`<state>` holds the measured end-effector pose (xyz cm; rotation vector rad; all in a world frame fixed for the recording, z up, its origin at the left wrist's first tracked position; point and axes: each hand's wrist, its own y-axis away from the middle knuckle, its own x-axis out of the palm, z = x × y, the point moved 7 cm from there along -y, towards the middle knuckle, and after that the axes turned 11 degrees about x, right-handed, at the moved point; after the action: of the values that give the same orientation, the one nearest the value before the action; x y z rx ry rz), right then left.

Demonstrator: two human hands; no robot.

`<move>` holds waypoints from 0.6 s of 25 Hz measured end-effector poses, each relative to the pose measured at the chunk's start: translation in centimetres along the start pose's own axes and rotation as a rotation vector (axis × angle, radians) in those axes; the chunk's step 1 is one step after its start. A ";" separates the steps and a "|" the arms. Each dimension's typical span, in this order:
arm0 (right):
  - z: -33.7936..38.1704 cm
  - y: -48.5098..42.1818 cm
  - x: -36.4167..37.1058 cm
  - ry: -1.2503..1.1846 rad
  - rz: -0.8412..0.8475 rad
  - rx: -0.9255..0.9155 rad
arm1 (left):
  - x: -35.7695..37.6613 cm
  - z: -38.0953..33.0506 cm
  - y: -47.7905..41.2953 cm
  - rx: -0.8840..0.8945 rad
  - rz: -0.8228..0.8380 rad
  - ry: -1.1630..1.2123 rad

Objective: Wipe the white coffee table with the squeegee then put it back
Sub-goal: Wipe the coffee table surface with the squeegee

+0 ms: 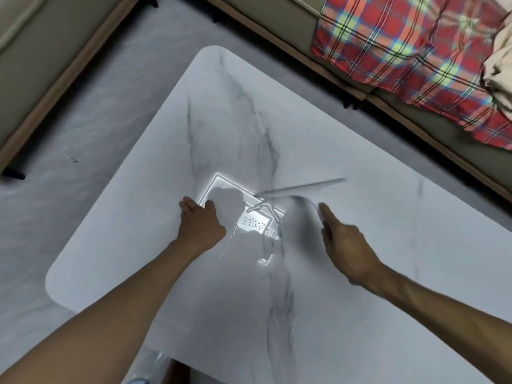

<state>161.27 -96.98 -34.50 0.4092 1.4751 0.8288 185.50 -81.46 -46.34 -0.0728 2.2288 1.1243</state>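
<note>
White marble-look bench (pixel 346 273) fills most of the view, grey floor (pixel 69 217) around it, sofa (pixel 41 51) on the far sides with a plaid blanket (pixel 401 51) at upper right. A bright ceiling-light reflection (pixel 249 217) sits near bench centre, with wet-looking streaks beside it.

Squeegee (pixel 299 187) is on the bench just right of that reflection, blade long and thin, motion-blurred, handle running back toward the right hand (pixel 346 250). The right hand is wrapped closed on the handle, forefinger stretched along it. The left hand (pixel 201 223) lies flat on the bench with fingers spread, holding nothing, apparently bracing.

Step in hand, as a judgement: the wipe, mid-stroke; the blur suggests the blade is travelling. How much of the bench is already done cannot be told, likely part only.

Next move calls for keeping the blade pressed flat and drawing it across to an edge, in overlapping passes, with the left hand clear of the path. Putting it back is not yet due; its storage spot is not in view.
</note>
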 end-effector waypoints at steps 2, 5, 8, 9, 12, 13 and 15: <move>-0.8 1.9 0.0 0.017 0.018 -0.003 | 0.2 0.1 0.0 -0.006 0.016 -0.008; 0.0 -0.4 -4.1 -0.095 -0.115 -0.011 | 0.3 0.1 -0.2 -0.005 0.026 -0.015; 1.4 -7.0 -9.2 -0.315 -0.199 0.123 | 0.5 0.2 -0.3 -0.009 0.031 -0.025; 1.6 -8.9 -10.4 -0.364 -0.212 0.171 | 0.7 0.3 -0.3 -0.011 0.035 -0.026; 1.4 -11.1 -10.3 -0.371 -0.187 0.258 | 0.9 0.3 -0.3 0.005 0.028 -0.035; 1.2 -10.2 -9.2 -0.349 -0.169 0.261 | 0.9 0.4 -0.3 0.013 0.023 -0.040; 0.3 -7.0 -6.3 -0.356 -0.117 0.275 | 0.9 0.4 -0.2 0.023 0.011 -0.044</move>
<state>163.83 -105.98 -34.97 0.6351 1.2661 0.4327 185.04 -81.12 -47.15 -0.0258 2.2053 1.0949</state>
